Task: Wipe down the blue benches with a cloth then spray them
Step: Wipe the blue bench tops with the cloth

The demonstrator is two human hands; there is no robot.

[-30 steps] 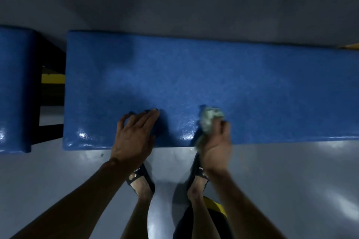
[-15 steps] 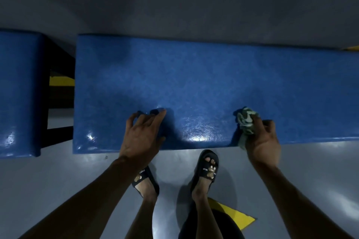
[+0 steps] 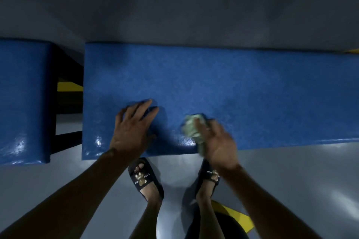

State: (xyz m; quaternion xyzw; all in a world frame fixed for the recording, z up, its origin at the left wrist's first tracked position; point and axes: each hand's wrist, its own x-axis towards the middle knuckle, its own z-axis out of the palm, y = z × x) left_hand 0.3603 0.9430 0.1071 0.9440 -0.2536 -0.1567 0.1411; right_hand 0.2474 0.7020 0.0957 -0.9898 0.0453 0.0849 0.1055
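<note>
Grey floor (image 3: 291, 180) and a grey wall frame two padded blue benches seen from above, as if looking down past your own arms.

At the centre of the action, the right hand (image 3: 218, 141) clutches a crumpled, pale green patterned cloth (image 3: 191, 129), fingers curled round the wad and pressing it onto the near edge of the larger bench (image 3: 252, 93). The hand is slightly blurred. Just to its left, the left hand (image 3: 132, 128) lies flat on the same bench top, fingers spread and straight, holding nothing, probably bracing the body.

A narrow gap with a dark frame and a strip of yellow separates this bench from a second bench (image 3: 23, 93) at the far left. Below the hands, two feet in dark slides (image 3: 144, 178) stand on the floor, beside a yellow floor marking (image 3: 233, 213).

The cloth looks soft, light and limp, so it is best bunched in the palm as it is now, giving a firm pad to push. The bench covering looks smooth and glossy, likely slippery when wet. No spray bottle is visible.
</note>
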